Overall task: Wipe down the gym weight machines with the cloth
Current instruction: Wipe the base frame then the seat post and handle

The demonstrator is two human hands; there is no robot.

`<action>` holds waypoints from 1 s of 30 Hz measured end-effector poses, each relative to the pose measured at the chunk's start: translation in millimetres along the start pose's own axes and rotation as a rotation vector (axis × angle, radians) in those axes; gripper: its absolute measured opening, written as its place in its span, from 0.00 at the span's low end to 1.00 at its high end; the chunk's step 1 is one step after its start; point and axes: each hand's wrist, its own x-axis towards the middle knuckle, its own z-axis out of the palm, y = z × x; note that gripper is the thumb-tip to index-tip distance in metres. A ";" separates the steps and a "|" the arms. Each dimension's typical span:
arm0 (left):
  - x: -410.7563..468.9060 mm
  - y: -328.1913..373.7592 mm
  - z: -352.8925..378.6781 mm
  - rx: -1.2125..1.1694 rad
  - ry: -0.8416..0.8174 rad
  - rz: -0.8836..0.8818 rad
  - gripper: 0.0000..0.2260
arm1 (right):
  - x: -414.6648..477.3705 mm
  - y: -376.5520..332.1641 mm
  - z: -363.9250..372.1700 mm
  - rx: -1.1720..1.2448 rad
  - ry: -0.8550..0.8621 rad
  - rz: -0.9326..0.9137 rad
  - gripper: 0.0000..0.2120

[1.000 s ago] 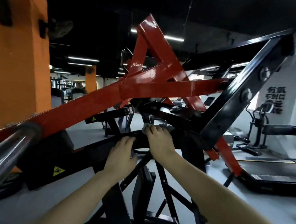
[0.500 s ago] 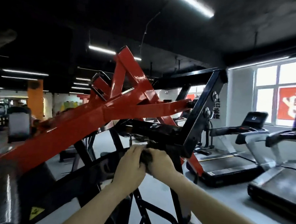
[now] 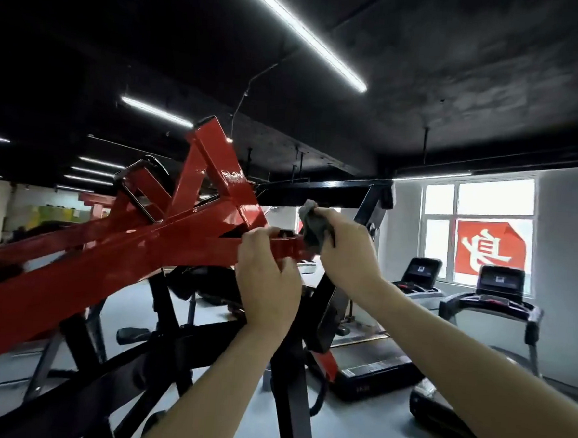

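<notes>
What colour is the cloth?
Dark grey cloth, bunched in the right hand; head view shows it best.

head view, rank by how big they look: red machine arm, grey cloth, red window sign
1. red machine arm
2. red window sign
3. grey cloth, partly hidden by the right hand; nearness inflates it

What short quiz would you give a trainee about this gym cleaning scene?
1. True or false: the right hand holds the cloth.
2. What does the left hand grip? A. the red bar B. a dumbbell C. a water bottle
3. What colour is the cloth?
Key: 1 true; 2 A; 3 grey.
</notes>
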 end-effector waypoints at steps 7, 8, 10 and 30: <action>61.5 5.8 76.4 0.283 -0.341 0.183 0.16 | 113.6 85.4 -38.7 -0.449 0.126 -0.179 0.31; 71.1 6.0 89.3 0.310 -0.393 0.197 0.15 | 132.5 99.0 -42.9 -0.491 0.132 -0.181 0.32; 88.8 4.7 113.1 0.352 -0.522 0.196 0.15 | 160.6 121.9 -46.1 -0.554 0.067 -0.155 0.30; 243.3 -67.5 239.1 0.713 -1.128 0.029 0.26 | 302.3 169.5 64.8 -0.691 -0.631 -0.266 0.22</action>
